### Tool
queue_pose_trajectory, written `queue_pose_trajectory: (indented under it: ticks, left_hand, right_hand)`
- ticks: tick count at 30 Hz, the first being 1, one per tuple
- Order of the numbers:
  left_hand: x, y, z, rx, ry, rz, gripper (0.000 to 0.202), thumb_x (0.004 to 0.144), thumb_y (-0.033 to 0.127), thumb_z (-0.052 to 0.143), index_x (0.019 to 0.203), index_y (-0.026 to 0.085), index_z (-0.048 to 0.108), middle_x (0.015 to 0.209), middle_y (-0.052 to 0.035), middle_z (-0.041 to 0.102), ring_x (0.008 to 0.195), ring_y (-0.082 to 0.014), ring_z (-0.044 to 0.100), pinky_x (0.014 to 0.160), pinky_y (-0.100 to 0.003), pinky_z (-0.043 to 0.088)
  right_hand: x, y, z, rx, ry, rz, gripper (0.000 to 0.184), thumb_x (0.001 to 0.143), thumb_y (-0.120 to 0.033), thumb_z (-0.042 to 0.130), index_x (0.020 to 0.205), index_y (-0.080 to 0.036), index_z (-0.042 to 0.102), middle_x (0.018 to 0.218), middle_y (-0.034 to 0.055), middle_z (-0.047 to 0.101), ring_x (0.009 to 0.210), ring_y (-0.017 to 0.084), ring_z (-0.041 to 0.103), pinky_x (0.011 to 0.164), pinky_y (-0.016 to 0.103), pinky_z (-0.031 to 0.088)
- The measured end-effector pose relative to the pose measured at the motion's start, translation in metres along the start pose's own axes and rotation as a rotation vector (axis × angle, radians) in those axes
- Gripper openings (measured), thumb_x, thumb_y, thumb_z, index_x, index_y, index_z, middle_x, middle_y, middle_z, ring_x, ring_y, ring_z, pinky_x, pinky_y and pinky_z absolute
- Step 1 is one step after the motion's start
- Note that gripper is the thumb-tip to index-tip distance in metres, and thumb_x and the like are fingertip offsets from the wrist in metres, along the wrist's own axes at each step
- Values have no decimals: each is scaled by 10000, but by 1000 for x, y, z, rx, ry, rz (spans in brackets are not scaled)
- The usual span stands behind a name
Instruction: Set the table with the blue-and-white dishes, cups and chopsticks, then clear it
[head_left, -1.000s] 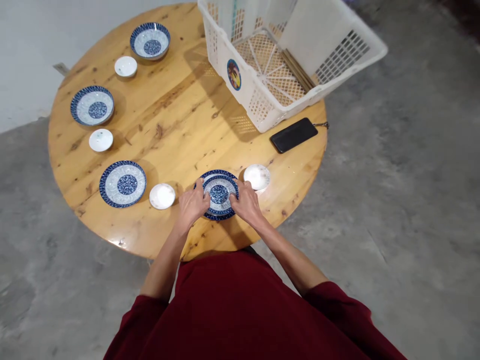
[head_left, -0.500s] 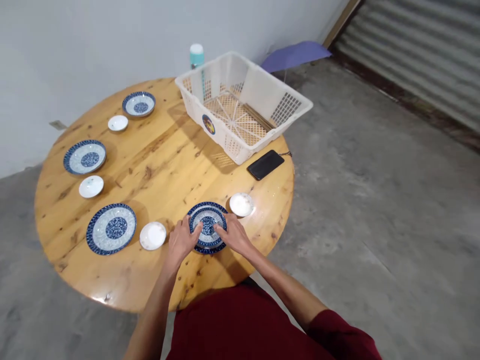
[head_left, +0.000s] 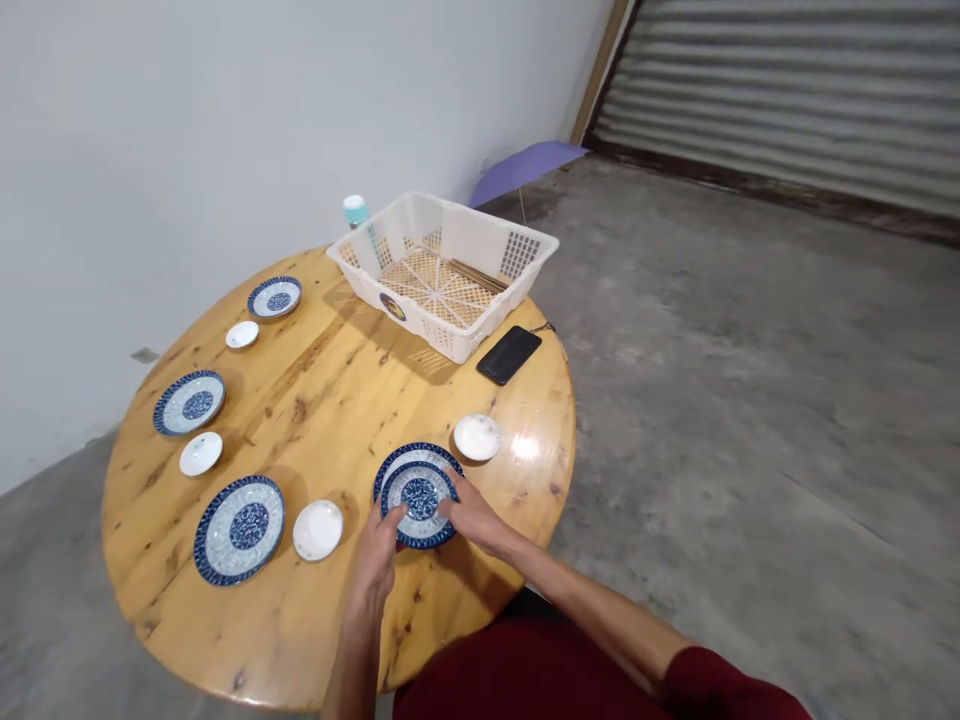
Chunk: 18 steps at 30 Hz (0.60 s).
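Between my hands is a small blue-and-white plate (head_left: 421, 502), gripped at opposite edges. My left hand (head_left: 381, 535) holds its left rim, thumb on top. On the right rim, my right hand (head_left: 471, 510) does the same; the fingers beneath are partly hidden. Behind and under it shows a larger blue-rimmed plate (head_left: 401, 456) on the round wooden table (head_left: 315, 440). A small white bowl (head_left: 478, 438) stands beyond my right hand. To the left of my left hand are another white bowl (head_left: 318, 530) and a blue-and-white plate (head_left: 241, 530).
Farther left stand a patterned plate (head_left: 189, 402) with a white bowl (head_left: 201, 454), then another plate (head_left: 274, 297) and bowl (head_left: 242, 335). A white plastic basket (head_left: 435, 335) holding thin sticks, a teal bottle (head_left: 355, 210) and a black phone (head_left: 509, 354) are at the back; a purple umbrella (head_left: 525, 172) is behind.
The small plate has come up off the larger one and toward me in both hands, exposing more of the larger plate. The camera view has tilted upward.
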<state>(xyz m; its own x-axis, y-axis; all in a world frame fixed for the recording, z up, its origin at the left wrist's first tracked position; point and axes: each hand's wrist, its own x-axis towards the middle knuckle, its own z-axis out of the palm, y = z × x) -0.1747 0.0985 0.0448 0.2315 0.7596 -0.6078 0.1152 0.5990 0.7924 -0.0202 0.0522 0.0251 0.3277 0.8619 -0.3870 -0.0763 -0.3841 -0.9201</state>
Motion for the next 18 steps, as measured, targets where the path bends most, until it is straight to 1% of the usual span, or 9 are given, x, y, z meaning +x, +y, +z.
queue_pose_trajectory:
  ticks: [3,6,9,12,15,18]
  left_hand:
    - [-24,-2,4,-68,10,-39,504,682,442,762,1072,139,664,1077,-139,750,1070,-307,683,888,-389,554]
    - [-49,-11,12,-146,52,-42,525,624,424,809,1048,141,682,1059,-129,760,1076,-326,687,913,-400,546]
    - [-70,-26,22,-190,90,-46,556,574,428,834,1025,129,709,1047,-131,766,1094,-347,684,950,-422,534]
    - [-87,-41,36,-205,121,-66,559,550,426,848,1007,129,720,1051,-135,765,1113,-358,678,976,-435,523]
    - [-99,-50,51,-227,110,-102,573,544,413,856,1025,133,717,1044,-141,762,1091,-364,684,976,-456,520]
    - [-105,-53,66,-196,31,-114,550,569,411,850,1025,134,718,1047,-152,756,1101,-360,674,988,-466,510]
  right_hand:
    - [-17,-4,-8,12,-61,-47,596,610,-149,524,1192,-180,651,1122,74,717,1069,249,643,1014,405,492]
    - [-36,1,-17,-1,-95,-56,621,604,-150,527,1211,-197,652,1172,78,709,1121,270,628,1061,424,464]
    - [-53,9,-28,-14,-154,-52,633,601,-156,530,1219,-213,652,1181,73,706,1126,275,628,1060,419,467]
    - [-68,15,-44,-27,-220,-65,614,605,-167,505,1200,-205,651,1167,70,705,1119,270,631,1037,410,479]
    - [-82,17,-64,-51,-234,-80,573,604,-179,479,1151,-190,651,1149,78,703,1111,269,631,1031,412,476]
    - [-95,22,-82,-45,-182,-61,494,612,-199,483,1078,-193,647,1089,75,715,1062,269,644,1012,414,486]
